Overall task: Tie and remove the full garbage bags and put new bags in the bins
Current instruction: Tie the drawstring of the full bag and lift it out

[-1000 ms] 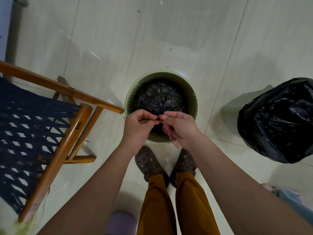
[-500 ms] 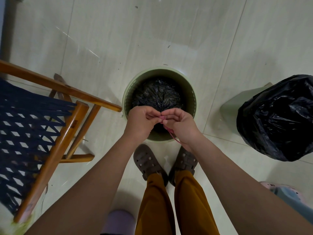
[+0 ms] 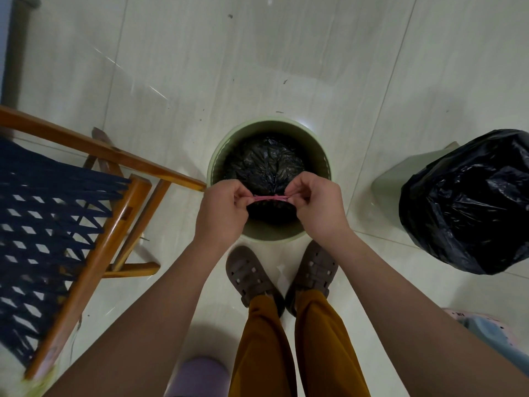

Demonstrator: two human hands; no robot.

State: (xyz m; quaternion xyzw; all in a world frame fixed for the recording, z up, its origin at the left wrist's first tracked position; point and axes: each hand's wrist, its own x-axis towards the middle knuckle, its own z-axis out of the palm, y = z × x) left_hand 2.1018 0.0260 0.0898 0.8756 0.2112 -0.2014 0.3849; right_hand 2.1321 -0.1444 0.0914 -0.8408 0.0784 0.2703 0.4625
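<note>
A round pale green bin (image 3: 226, 150) stands on the tiled floor just ahead of my feet. Inside it sits a gathered black garbage bag (image 3: 263, 164). A pink drawstring (image 3: 267, 198) runs taut and level over the near side of the bag. My left hand (image 3: 221, 214) pinches its left end and my right hand (image 3: 317, 209) pinches its right end, a short gap between them. To the right a second pale green bin (image 3: 393, 181) carries a bulging black bag (image 3: 469, 204) over its top.
A wooden chair (image 3: 97, 247) with a dark blue woven seat fills the left side, its frame reaching almost to the round bin. My brown sandals (image 3: 249, 277) stand just behind the bin. A light blue and pink object (image 3: 492, 333) lies at the lower right.
My hands were together over the bag with the pink string bunched between them. They have drawn apart sideways, and the string is now stretched straight between them.
</note>
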